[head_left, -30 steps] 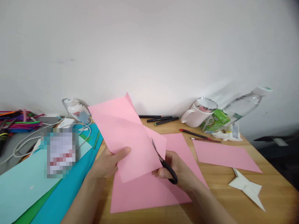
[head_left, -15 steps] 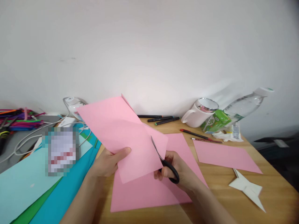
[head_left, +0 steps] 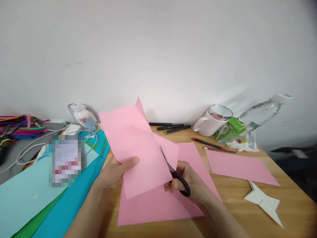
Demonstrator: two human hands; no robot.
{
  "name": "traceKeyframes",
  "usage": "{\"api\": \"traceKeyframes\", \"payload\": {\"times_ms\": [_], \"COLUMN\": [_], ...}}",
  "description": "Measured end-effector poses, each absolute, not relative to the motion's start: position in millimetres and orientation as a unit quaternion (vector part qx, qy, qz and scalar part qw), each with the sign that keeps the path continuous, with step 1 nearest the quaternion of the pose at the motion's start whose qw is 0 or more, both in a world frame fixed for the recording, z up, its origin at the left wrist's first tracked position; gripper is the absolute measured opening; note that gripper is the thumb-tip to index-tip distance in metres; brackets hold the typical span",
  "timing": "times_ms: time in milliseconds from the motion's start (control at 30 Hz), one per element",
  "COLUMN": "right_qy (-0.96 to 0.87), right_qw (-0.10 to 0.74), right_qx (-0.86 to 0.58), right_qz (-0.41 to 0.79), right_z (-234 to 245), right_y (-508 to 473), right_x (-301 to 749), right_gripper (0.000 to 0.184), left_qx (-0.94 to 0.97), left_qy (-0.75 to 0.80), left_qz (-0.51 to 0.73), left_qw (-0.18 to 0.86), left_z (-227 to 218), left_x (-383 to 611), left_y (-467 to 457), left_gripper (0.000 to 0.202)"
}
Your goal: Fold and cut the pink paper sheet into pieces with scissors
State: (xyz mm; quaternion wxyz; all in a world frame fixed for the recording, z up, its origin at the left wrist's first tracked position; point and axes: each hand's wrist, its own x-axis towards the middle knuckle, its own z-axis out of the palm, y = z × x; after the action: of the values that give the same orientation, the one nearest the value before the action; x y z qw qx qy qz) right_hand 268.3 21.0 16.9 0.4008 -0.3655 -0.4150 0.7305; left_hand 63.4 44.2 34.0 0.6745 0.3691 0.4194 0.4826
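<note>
My left hand [head_left: 116,172] pinches a sheet of pink paper [head_left: 138,165] by its left edge, thumb on top, holding it above the table. My right hand [head_left: 185,181] is closed round the black handles of a pair of scissors [head_left: 182,183]. One scissor blade shows over the pink sheet near its right side; the other is hidden behind the paper. A flap of the sheet stands out to the right of the blade. Beneath both hands a larger pink sheet [head_left: 158,208] lies flat on the wooden table.
At right lie a pink strip [head_left: 242,167], a folded white paper star [head_left: 264,200] and pens [head_left: 208,143]. Behind stand a white mug [head_left: 210,122], a green carton [head_left: 230,129] and a tilted bottle [head_left: 262,112]. Coloured paper [head_left: 66,205], cables and a small white bottle [head_left: 84,115] are at left.
The held pink sheet has turned a little clockwise, its upper left corner swinging right, so more of the small white bottle shows. Both hands stay in nearly the same place.
</note>
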Motion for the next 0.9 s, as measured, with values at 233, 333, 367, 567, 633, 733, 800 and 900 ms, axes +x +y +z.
{"api": "traceKeyframes", "payload": {"times_ms": [233,333,367,567,633,733,800,900], "right_qy": [-0.417,-0.410,-0.409,-0.413,-0.413,-0.409,-0.411,-0.411], "right_qw": [0.400,0.400,0.401,0.397,0.398,0.402,0.403,0.402], "right_qx": [-0.371,-0.368,-0.366,-0.369,-0.368,-0.362,-0.359,-0.359], "right_qz": [0.727,0.732,0.733,0.731,0.732,0.735,0.735,0.735], "right_z": [14.4,14.3,14.2,11.8,10.5,8.4,7.1,5.3], "right_y": [21.2,21.2,21.2,21.4,21.4,21.1,20.8,20.3], "right_x": [268.4,268.1,267.9,267.6,267.8,268.4,268.9,269.6], "right_gripper": [0.037,0.034,0.033,0.032,0.031,0.030,0.029,0.028], "left_qx": [0.379,0.374,0.373,0.361,0.362,0.359,0.356,0.356], "left_qy": [0.418,0.416,0.416,0.417,0.413,0.410,0.411,0.412], "left_qz": [0.471,0.469,0.469,0.475,0.471,0.468,0.473,0.482], "left_qw": [0.678,0.684,0.684,0.686,0.690,0.696,0.693,0.686], "left_z": [34.7,34.6,34.5,35.6,35.4,35.0,35.1,36.2], "left_x": [61.5,60.8,60.8,61.9,61.9,62.2,63.0,64.4], "left_y": [44.9,44.5,43.9,41.3,42.0,43.2,43.3,42.9], "left_gripper": [0.038,0.038,0.038,0.038,0.038,0.038,0.039,0.039]}}
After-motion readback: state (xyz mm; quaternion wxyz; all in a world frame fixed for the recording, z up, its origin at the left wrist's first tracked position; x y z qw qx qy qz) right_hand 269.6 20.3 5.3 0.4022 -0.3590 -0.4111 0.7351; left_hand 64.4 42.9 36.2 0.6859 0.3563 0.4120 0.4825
